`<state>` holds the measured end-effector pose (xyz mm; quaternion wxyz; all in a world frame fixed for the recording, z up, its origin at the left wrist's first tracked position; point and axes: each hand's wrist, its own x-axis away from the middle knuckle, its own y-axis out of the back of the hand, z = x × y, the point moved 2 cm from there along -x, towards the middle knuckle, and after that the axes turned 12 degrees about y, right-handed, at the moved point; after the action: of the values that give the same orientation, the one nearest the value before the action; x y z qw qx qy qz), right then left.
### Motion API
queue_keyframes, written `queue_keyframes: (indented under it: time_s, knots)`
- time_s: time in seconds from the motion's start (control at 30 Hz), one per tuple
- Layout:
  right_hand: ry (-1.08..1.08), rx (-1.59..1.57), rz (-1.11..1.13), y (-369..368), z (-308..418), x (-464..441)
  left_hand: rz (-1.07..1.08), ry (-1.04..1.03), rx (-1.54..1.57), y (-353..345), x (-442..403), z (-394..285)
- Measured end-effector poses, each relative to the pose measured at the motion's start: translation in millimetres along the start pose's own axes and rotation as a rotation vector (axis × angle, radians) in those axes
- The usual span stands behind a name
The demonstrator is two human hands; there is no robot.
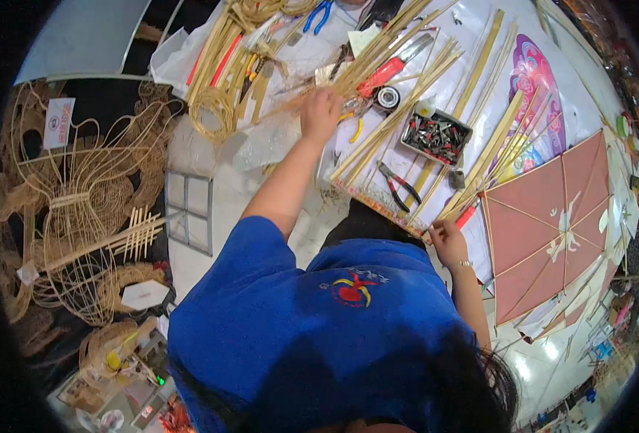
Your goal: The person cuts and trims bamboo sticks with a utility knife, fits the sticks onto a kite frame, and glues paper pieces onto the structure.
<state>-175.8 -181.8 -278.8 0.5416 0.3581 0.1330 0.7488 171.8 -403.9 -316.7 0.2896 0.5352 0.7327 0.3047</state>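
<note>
My left hand [322,115] reaches over the far left of the worktable, fingers curled down by a bundle of thin bamboo strips [386,66]; what they grip is hidden. Close beside it lie pliers with yellow handles [356,128] and a red-handled tool [381,77]. At the near table edge, my right hand [448,242] has its fingertips drawn together near the ends of more bamboo strips [503,141]. Anything between them is too small to make out. A red-handled knife [468,213] lies just beyond that hand. Black-and-red pliers [399,186] rest to its left.
A tin of small metal clips [435,137] stands mid-table near a round black-and-white roll [387,98]. Coiled strips [213,114] and blue-handled pliers [318,16] lie farther back. A pink paper panel on sticks [529,216] is at right; woven frames [71,209] stand left.
</note>
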Motion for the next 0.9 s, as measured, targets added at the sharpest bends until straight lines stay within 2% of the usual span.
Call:
queue_keyframes:
  time_s: [0.03, 0.1, 0.23, 0.3, 0.33, 0.37, 0.4, 0.43, 0.47, 0.5, 0.53, 0.57, 0.63, 0.7, 0.77, 0.8, 0.83, 0.87, 0.9]
  knots:
    - [-0.053, 0.004, -0.001, -0.1, -7.6, 12.2, -0.01, -0.009, -0.014, -6.6, -29.0, -0.3]
    - [-0.172, 0.006, -0.047, -1.3, -31.3, 44.0, -0.033, 0.131, -0.049, -28.0, -82.3, -8.4]
    - [-0.475, 0.002, -0.184, -4.6, -70.2, 119.3, 0.164, 0.455, -0.152, -95.3, -170.3, -2.3]
    - [-0.585, -0.057, -0.297, -15.1, -78.7, 160.6, 0.278, 0.372, -0.375, -126.8, -201.6, 9.8]
    - [-0.629, -0.076, -0.354, -24.1, -82.5, 181.9, 0.201, 0.272, -0.281, -135.9, -204.5, 22.3]
    - [-0.676, -0.094, -0.424, -34.5, -85.2, 203.9, 0.161, 0.316, 0.014, -160.3, -224.0, 52.9]
    - [-0.724, -0.101, -0.443, -46.2, -89.0, 224.4, 0.166, 0.229, 0.088, -162.0, -235.4, 62.6]
    - [-0.769, -0.109, -0.463, -61.2, -92.3, 243.2, 0.143, 0.129, -0.371, -142.6, -237.5, 47.0]
    - [-0.819, -0.123, -0.484, -76.7, -94.8, 262.6, 0.05, -0.014, -1.009, -121.3, -238.6, 28.7]
    - [-0.865, -0.143, -0.507, -89.7, -94.4, 279.9, -0.056, -0.147, -1.45, -98.4, -238.5, 8.2]
    - [-0.901, -0.149, -0.493, -97.2, -86.3, 289.3, -0.321, -0.05, -0.981, -80.8, -255.5, 20.0]
    - [-0.93, -0.158, -0.467, -104.2, -78.4, 296.2, -0.554, -0.115, -0.44, -63.1, -269.2, 32.4]
    - [-0.947, -0.199, -0.462, -117.6, -73.4, 303.7, -0.832, -0.431, 0.072, -1.8, -207.9, -60.1]
    - [-0.907, -0.161, -0.509, -114.6, -64.5, 297.6, -0.58, -0.531, 0.164, 5.1, -170.6, -99.4]
    - [-0.82, -0.044, -0.584, -100.2, -52.3, 282.9, -0.235, -0.909, 0.152, -4.7, -111.4, -155.2]
    - [-0.792, -0.132, -0.618, -82.1, -44.0, 271.0, 0.016, -0.937, 0.293, -24.4, -81.1, -165.0]
    - [-0.759, -0.217, -0.647, -63.0, -35.2, 258.1, 0.39, -0.787, 0.491, -33.7, -22.7, -190.6]
    - [-0.666, -0.343, -0.74, -50.0, -30.9, 246.8, 0.753, -0.875, 0.476, -46.0, 11.9, -201.3]
    - [-0.562, -0.469, -0.824, -37.0, -28.5, 235.5, 0.898, -0.909, 0.552, -45.3, 71.1, -229.2]
